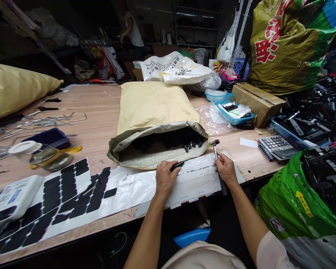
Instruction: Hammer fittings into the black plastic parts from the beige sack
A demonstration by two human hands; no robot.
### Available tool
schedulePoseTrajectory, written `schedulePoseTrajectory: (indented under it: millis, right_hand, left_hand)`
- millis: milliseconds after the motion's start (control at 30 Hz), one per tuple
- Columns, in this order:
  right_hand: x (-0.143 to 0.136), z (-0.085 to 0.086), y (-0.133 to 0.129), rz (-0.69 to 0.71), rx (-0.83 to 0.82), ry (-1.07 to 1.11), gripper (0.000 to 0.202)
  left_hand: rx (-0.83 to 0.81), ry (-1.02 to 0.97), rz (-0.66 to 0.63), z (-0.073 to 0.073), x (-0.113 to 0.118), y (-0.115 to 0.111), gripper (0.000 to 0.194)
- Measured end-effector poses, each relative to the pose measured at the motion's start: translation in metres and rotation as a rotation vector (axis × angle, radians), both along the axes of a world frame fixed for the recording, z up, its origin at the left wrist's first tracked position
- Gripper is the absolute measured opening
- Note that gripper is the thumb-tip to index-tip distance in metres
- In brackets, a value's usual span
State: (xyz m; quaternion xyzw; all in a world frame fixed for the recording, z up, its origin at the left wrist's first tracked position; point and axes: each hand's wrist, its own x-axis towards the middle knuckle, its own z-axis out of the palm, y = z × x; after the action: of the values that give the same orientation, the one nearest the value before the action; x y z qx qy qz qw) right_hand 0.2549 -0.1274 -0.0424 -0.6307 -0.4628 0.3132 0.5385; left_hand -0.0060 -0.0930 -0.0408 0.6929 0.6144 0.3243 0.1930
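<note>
My left hand [165, 176] is closed round a small black part [177, 166], just in front of the sack's mouth. To the right, my right hand [224, 168] grips a small hammer [215, 146] by its handle, head up. Both hands are over a worn white board [197, 179] at the table's front edge. The open yellowish sack [156, 106] lies on its side with its mouth facing me. Inside, several black pieces [190, 144] show at the right of the opening; the rest is dark.
Black pads on white sheets [52, 192], a glass jar [53, 158] and metal rods [47, 121] lie left. Blue baskets [235, 118], a carton [257, 102], a calculator [278, 146] and a full green sack [285, 198] stand right. A person [133, 30] is behind.
</note>
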Motion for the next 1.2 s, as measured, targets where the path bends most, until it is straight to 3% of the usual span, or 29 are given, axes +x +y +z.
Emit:
schedulePoseTrajectory:
  millis: [133,233,367,500,667,833,1067,1200]
  right_hand:
    - [-0.003,0.003,-0.005,-0.028,0.08,0.057,0.051]
    - [-0.014,0.011,-0.02,-0.032,0.131,0.039,0.05]
    - [-0.038,0.023,-0.046,0.146,0.115,-0.137,0.045]
    - [-0.06,0.03,-0.059,0.271,0.205,-0.38,0.04]
    - [-0.074,0.026,-0.062,0.343,0.296,-0.57,0.045]
    - [-0.076,0.02,-0.06,0.368,0.26,-0.722,0.043]
    - [-0.07,0.022,-0.059,0.28,0.287,-0.66,0.046]
    - [-0.069,0.019,-0.057,0.322,0.253,-0.646,0.045]
  left_hand:
    - [-0.013,-0.068,-0.021,-0.001,-0.004,0.002,0.023]
    - [-0.044,-0.048,-0.116,0.006,-0.004,0.0,0.013]
    - [-0.056,0.037,-0.195,0.012,-0.001,-0.004,0.015]
    - [-0.065,0.057,-0.202,0.011,-0.001,-0.004,0.017]
    - [-0.05,0.064,-0.207,0.009,-0.001,-0.002,0.017]
    - [-0.056,0.079,-0.202,0.01,0.0,-0.002,0.017]
    - [-0.072,0.067,-0.199,0.013,0.001,-0.004,0.017]
    - [-0.065,0.063,-0.194,0.012,0.001,-0.004,0.018]
